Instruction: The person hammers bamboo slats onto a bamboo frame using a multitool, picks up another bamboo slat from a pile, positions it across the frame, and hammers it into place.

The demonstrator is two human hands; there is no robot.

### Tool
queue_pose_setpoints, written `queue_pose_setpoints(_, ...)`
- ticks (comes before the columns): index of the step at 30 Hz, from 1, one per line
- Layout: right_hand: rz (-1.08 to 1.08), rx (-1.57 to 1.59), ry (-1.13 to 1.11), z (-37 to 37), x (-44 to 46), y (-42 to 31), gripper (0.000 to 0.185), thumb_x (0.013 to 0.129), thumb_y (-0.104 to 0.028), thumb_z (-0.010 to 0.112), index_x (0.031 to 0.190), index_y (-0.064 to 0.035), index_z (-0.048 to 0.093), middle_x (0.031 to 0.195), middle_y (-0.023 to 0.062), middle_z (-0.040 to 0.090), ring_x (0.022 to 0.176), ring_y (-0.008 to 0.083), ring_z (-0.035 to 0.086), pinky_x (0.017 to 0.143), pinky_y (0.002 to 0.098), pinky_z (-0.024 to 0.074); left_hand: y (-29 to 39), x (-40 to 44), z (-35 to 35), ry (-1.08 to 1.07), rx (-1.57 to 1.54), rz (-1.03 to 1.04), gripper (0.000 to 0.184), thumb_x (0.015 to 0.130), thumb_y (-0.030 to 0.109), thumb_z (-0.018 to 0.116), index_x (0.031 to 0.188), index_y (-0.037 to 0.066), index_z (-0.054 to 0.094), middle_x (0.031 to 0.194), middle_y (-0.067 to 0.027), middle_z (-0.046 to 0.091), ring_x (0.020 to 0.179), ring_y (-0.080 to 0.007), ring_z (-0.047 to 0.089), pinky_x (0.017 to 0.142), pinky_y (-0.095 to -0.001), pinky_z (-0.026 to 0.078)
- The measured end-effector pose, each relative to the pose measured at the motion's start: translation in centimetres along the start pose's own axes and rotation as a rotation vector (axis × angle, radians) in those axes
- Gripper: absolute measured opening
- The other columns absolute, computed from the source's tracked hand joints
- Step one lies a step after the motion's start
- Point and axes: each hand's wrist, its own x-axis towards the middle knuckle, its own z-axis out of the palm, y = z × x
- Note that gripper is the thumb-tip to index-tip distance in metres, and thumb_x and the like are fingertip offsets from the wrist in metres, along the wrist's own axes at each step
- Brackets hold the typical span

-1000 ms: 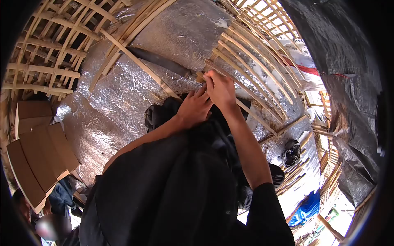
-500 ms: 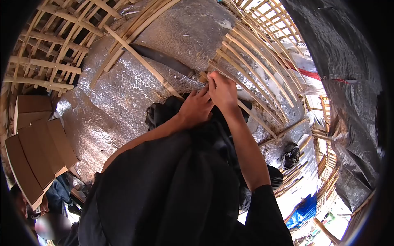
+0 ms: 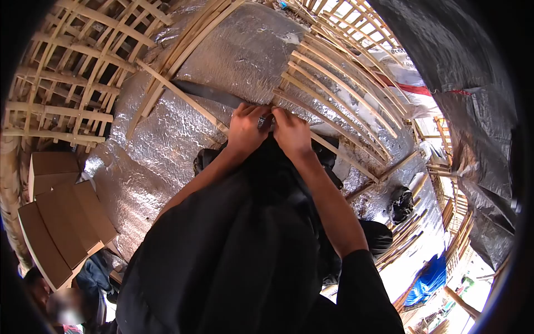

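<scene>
My left hand is closed, its fingers bent and pinched near the end of a bamboo lattice. Close beside it, my right hand is closed too, thumb and fingers drawn together. What lies between the fingertips is too small and hidden to make out. Just beyond them is the bamboo lattice, whose long split strips fan out to the right. A long bamboo strip runs slantwise under both hands and shows again as a strip on the right. A dark flat strip lies behind my left hand.
Silvery foil sheeting covers the ground. Woven bamboo panels stand at the upper left. Cardboard boxes and another person are at the lower left. A black bag, a blue tarp and dark sheeting are at the right.
My left hand has risen and turned, its fingers now bent beside the right. My right hand has come down slightly, and the hands now sit side by side. The whole view has shifted a little.
</scene>
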Motion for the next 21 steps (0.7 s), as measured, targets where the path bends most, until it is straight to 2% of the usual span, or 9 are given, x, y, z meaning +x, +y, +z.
queue_pose_setpoints(6,-0.031,-0.031,0.077,0.9,-0.8,0.3,0.046,0.078,-0.002,0.072,0.123,-0.0093,0.063,0.106,0.0107,0.074,0.087,0.0316,0.075,0.075,0.0413,0.0641,-0.2,0.2,0.5,-0.014,0.032,-0.038,0.022,0.077,0.003,0.080,0.099,0.004,0.077,0.093,-0.0125,0.077,0.089,-0.0349,0.070,0.082,-0.0449,0.057)
queue_pose_setpoints(9,-0.015,0.068,0.080,0.3,-0.5,0.1,0.044,0.081,-0.002,0.070,0.125,-0.0092,0.065,0.112,0.0115,0.073,0.090,0.0313,0.075,0.076,0.0409,0.0641,-0.5,0.5,0.7,0.015,0.033,-0.022,0.021,0.077,0.002,0.079,0.097,0.004,0.076,0.093,-0.0123,0.076,0.088,-0.0350,0.070,0.082,-0.0450,0.056)
queue_pose_setpoints(12,0.023,0.125,0.143,0.2,-0.3,0.0,0.037,0.084,-0.003,0.068,0.120,-0.0083,0.069,0.113,0.0101,0.073,0.091,0.0315,0.075,0.076,0.0415,0.0638,-0.6,1.0,1.2,0.044,0.020,0.021,0.019,0.076,0.001,0.077,0.095,0.004,0.075,0.096,-0.0117,0.076,0.088,-0.0350,0.068,0.082,-0.0458,0.055)
queue_pose_setpoints(15,0.080,0.167,0.112,-0.3,-0.3,-0.4,0.033,0.085,-0.004,0.068,0.118,-0.0078,0.071,0.115,0.0097,0.072,0.092,0.0325,0.075,0.077,0.0422,0.0635,-1.6,0.8,1.6,0.031,0.015,0.081,0.021,0.075,0.000,0.077,0.095,0.005,0.075,0.098,-0.0110,0.076,0.088,-0.0346,0.069,0.082,-0.0457,0.055)
queue_pose_setpoints(17,0.074,0.197,0.129,-0.4,-0.4,-0.4,0.032,0.087,-0.003,0.068,0.119,-0.0063,0.071,0.114,0.0114,0.072,0.091,0.0341,0.074,0.076,0.0430,0.0630,-2.0,0.6,1.8,0.057,0.010,0.105,0.021,0.075,0.001,0.078,0.095,0.005,0.075,0.099,-0.0105,0.076,0.088,-0.0342,0.069,0.081,-0.0459,0.055)
queue_pose_setpoints(19,0.050,0.244,0.181,-0.5,-0.2,-0.6,0.031,0.090,-0.004,0.067,0.121,-0.0057,0.070,0.113,0.0126,0.073,0.090,0.0347,0.074,0.076,0.0434,0.0624,-2.0,0.8,1.7,0.071,0.022,0.123,0.019,0.075,0.002,0.080,0.093,0.006,0.075,0.095,-0.0095,0.076,0.086,-0.0328,0.069,0.078,-0.0447,0.055)
queue_pose_setpoints(21,0.123,0.311,0.223,-2.4,-0.7,-1.1,0.029,0.093,-0.005,0.066,0.122,-0.0051,0.068,0.111,0.0143,0.072,0.091,0.0356,0.074,0.077,0.0434,0.0614,-1.8,0.9,1.8,0.078,0.057,0.139,0.017,0.076,0.001,0.081,0.091,0.006,0.074,0.091,-0.0081,0.076,0.082,-0.0314,0.071,0.075,-0.0436,0.055)
